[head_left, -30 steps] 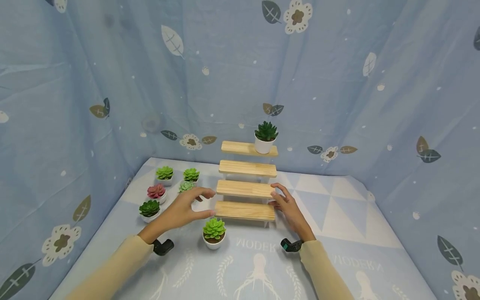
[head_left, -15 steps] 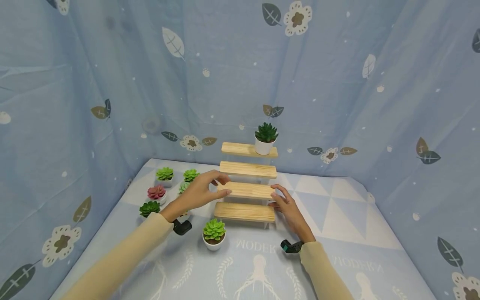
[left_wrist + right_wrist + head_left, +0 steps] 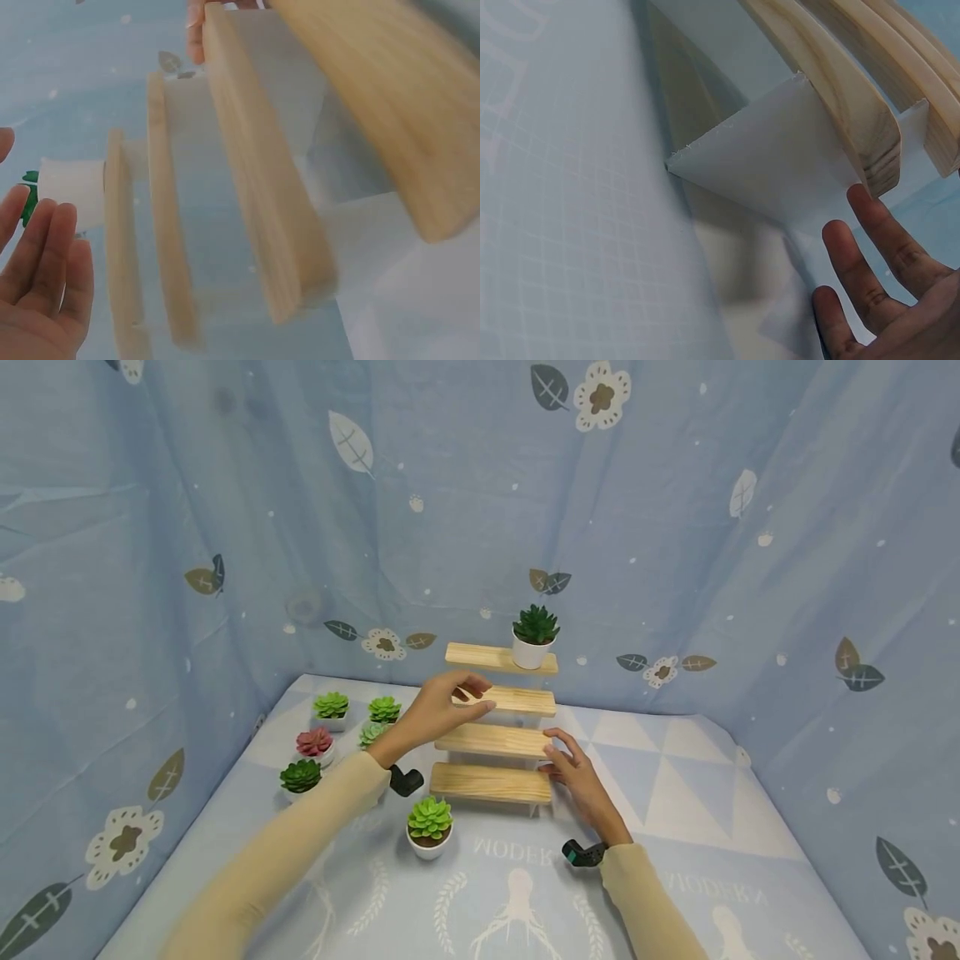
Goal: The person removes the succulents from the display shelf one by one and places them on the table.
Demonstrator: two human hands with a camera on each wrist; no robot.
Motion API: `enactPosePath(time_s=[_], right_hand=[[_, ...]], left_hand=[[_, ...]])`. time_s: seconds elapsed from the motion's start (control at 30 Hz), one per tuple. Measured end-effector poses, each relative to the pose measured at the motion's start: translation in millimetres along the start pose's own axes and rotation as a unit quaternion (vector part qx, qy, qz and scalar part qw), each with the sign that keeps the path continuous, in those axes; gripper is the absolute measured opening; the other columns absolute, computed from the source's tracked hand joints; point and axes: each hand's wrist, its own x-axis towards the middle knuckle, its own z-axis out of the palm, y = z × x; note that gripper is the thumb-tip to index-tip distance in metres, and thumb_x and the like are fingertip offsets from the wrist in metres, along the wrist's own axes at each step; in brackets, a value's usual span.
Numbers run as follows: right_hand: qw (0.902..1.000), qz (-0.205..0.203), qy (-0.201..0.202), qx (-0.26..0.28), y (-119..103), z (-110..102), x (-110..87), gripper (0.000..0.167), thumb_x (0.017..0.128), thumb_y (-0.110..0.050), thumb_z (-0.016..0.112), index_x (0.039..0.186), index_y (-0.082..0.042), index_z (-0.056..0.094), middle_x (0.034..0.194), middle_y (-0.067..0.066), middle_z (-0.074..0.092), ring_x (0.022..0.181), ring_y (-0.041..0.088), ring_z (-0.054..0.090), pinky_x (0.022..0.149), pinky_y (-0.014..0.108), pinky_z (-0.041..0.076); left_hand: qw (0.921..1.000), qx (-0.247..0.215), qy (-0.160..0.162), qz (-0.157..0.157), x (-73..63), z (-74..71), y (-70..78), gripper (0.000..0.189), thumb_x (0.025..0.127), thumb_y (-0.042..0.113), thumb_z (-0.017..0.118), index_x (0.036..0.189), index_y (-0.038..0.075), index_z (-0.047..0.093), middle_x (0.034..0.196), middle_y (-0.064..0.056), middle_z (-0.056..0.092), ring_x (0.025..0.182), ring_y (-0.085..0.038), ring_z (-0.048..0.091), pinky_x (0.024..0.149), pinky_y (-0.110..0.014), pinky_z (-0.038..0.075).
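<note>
A four-step wooden plant stand (image 3: 491,782) with pale boards stands at the centre of the table. On its top board, at the right, sits a dark green succulent in a white pot (image 3: 531,652). My left hand (image 3: 442,708) hovers before the third board up, holding nothing; its fingers are slightly bent and apart from the thumb. My right hand (image 3: 581,777) holds the right end of the second-lowest board between thumb and index finger. In the right wrist view, a fingertip (image 3: 861,196) of that hand meets a board's end and the other fingers are spread beside the white side support (image 3: 772,150).
A bright green potted succulent (image 3: 430,827) stands in front of the stand. Several others are grouped at the left, including a red one (image 3: 315,743) and a dark green one (image 3: 301,777), partly behind my left arm. A blue patterned curtain (image 3: 675,527) hangs behind.
My left hand has moved right and up, from beside the lower boards to before the third board. My right hand and the pots have stayed put.
</note>
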Motion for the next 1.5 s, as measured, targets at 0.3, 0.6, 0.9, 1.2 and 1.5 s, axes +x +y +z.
enactPosePath(time_s=[0.3, 0.6, 0.9, 1.2, 1.5], right_hand=[[0.9999, -0.003, 0.01, -0.002, 2, 0, -1.9, 0.053, 0.102, -0.05, 0.061, 0.149, -0.031, 0.048, 0.136, 0.017, 0.06, 0.113, 0.035, 0.066, 0.103, 0.053, 0.046], [1.0, -0.002, 0.001, -0.002, 1, -1, -1.0, 0.052, 0.103, -0.051, 0.06, 0.15, -0.033, 0.047, 0.14, 0.017, 0.057, 0.117, 0.039, 0.063, 0.106, 0.054, 0.044], [1.0, -0.002, 0.004, -0.004, 4, -2, 0.9, 0.048, 0.103, -0.05, 0.059, 0.148, -0.034, 0.049, 0.138, 0.016, 0.058, 0.114, 0.036, 0.065, 0.105, 0.052, 0.046], [1.0, -0.006, -0.001, -0.001, 5, 2, 0.3, 0.05, 0.103, -0.049, 0.06, 0.149, -0.033, 0.049, 0.136, 0.016, 0.06, 0.113, 0.036, 0.066, 0.103, 0.051, 0.047], [1.0, -0.004, 0.006, 0.001, 6, 1, 0.4, 0.047, 0.103, -0.049, 0.06, 0.147, -0.036, 0.05, 0.138, 0.015, 0.059, 0.113, 0.037, 0.065, 0.104, 0.053, 0.046]], left_hand=[[0.9993, 0.02, 0.025, -0.02, 25.6, 10.5, -8.0, 0.029, 0.097, 0.032, 0.075, 0.118, 0.013, 0.07, 0.114, -0.002, 0.07, 0.101, -0.014, 0.065, 0.088, -0.034, 0.054], [0.9978, -0.006, 0.062, -0.021, 50.2, 16.2, -12.4, 0.045, 0.097, 0.034, 0.075, 0.13, 0.004, 0.066, 0.12, -0.01, 0.067, 0.109, -0.026, 0.064, 0.092, -0.036, 0.053], [0.9932, -0.072, 0.075, -0.054, 70.0, 18.8, -18.4, 0.063, 0.095, 0.042, 0.076, 0.147, 0.015, 0.054, 0.134, -0.01, 0.06, 0.115, -0.022, 0.06, 0.097, -0.04, 0.052], [0.9898, -0.087, 0.076, -0.083, 79.3, 25.2, -19.4, 0.077, 0.091, 0.047, 0.078, 0.154, 0.016, 0.046, 0.147, -0.012, 0.052, 0.129, -0.023, 0.052, 0.104, -0.043, 0.047], [0.9818, -0.139, 0.059, -0.116, 93.3, 33.6, -14.9, 0.09, 0.088, 0.049, 0.081, 0.158, 0.013, 0.038, 0.151, -0.01, 0.047, 0.136, -0.029, 0.049, 0.104, -0.047, 0.049]])
